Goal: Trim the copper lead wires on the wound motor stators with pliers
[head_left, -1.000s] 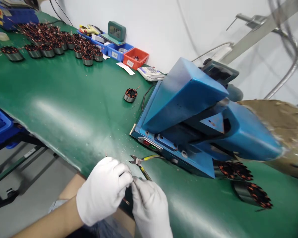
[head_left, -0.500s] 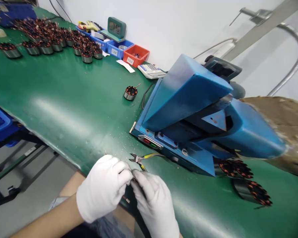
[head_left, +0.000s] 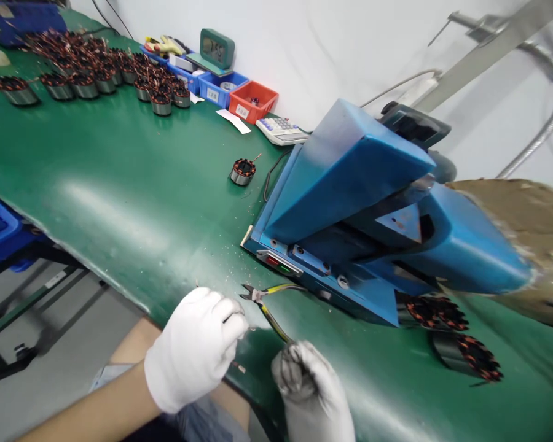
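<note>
My left hand [head_left: 198, 350], in a white glove, is closed, its knuckles towards me. What it holds is hidden; a short copper-coloured wire end [head_left: 238, 367] shows just below the fingers. My right hand [head_left: 311, 390], gloved with dark-stained fingertips, is apart from the left, its fingers curled in. Whether anything lies inside them I cannot make out. Diagonal cutters [head_left: 258, 296] with yellow-and-black handles lie open on the green table, one handle reaching to the right fingertips; contact is unclear.
A blue machine [head_left: 350, 184] stands at right, with several copper-wound stators [head_left: 470, 356] beside it. A single stator [head_left: 243, 172] sits behind the cutters. Farther back are many stators [head_left: 87, 86], a red bin [head_left: 253, 101], a calculator [head_left: 281, 131] and a clock [head_left: 217, 48].
My right hand has parted from the left and moved right and down, to the end of a cutter handle. My left hand has barely moved and stays closed.
</note>
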Demonstrator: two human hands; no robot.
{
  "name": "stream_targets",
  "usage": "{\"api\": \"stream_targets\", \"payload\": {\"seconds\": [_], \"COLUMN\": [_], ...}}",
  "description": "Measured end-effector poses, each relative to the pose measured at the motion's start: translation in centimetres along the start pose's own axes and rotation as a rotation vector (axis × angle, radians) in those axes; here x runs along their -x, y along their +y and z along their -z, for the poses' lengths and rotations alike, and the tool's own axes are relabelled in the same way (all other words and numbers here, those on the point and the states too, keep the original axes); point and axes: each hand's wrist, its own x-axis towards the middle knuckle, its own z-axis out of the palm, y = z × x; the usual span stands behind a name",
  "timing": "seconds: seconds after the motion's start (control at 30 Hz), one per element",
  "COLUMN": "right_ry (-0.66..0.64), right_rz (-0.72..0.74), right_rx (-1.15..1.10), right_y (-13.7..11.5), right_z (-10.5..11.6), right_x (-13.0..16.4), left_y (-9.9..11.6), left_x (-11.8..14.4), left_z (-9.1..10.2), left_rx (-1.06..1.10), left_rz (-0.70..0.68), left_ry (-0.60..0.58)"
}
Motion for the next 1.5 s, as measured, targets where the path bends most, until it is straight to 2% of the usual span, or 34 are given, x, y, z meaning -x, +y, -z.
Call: {"api": "stream_targets", "payload": {"seconds": [0.13, 0.23, 0.37, 0.47, 0.53, 0.6, 0.67, 0.77, 0.8, 0.93, 1.03, 1.13, 1.3, 1.5], "right_ry": [0.047, 0.026, -0.094, -0.037, 0.015, -0.005, 0.014, 0.096, 0.07, -0.176, -0.232, -0.238, -0.113, -0.012], "right_rz": [-0.013, -0.03, -0.023, 0.01, -0.038, -0.092, -0.072, 0.126, 0.219, 0.576, 0.672, 0.611, 0.354, 0.307], "right_rx": [0.185, 0.339, 0.504, 0.578, 0.549, 0.513, 0.518, 0.612, 0.652, 0.743, 0.755, 0.768, 0.715, 0.698], "right_y": [0.5, 1.3, 0.9, 0.3, 0.4, 0.9, 1.6, 2.4, 2.5, 1.5, 0.3, -0.3, 0.5, 2.0], "right_z": [1.3, 0.7, -1.6, -3.0, -3.1, -2.5, -1.5, -0.3, -0.1, -0.8, -1.5, -1.7, -1.9, -1.5], "right_x": [0.6, 0.5, -0.2, -0.1, 0.3, 0.8, 1.2, 1.2, 1.1, 0.0, -0.5, -0.7, -0.1, 0.8], "left_y": [1.0, 1.2, 0.5, 0.1, 0.1, 0.2, 0.3, 0.4, 0.4, 0.3, 0.2, 0.0, -0.2, 0.0], "left_x": [0.5, 1.1, 1.4, 1.2, 1.1, 1.0, 0.9, 0.9, 0.9, 1.1, 1.2, 1.3, 1.2, 1.1], "left_z": [1.1, 1.9, 1.8, 1.3, 1.1, 1.1, 1.1, 1.0, 1.0, 1.0, 1.1, 1.0, 0.5, 0.8], "left_rx": [0.0, -0.029, -0.137, -0.117, -0.087, -0.067, -0.047, -0.019, -0.011, 0.012, 0.013, 0.002, 0.012, 0.033], "left_rz": [0.106, 0.079, -0.001, 0.001, 0.033, 0.062, 0.077, 0.087, 0.088, 0.075, 0.058, 0.047, 0.042, 0.042], "left_ry": [0.102, 0.039, -0.104, -0.136, -0.138, -0.139, -0.124, -0.106, -0.11, -0.093, -0.109, -0.117, -0.1, -0.061]}}
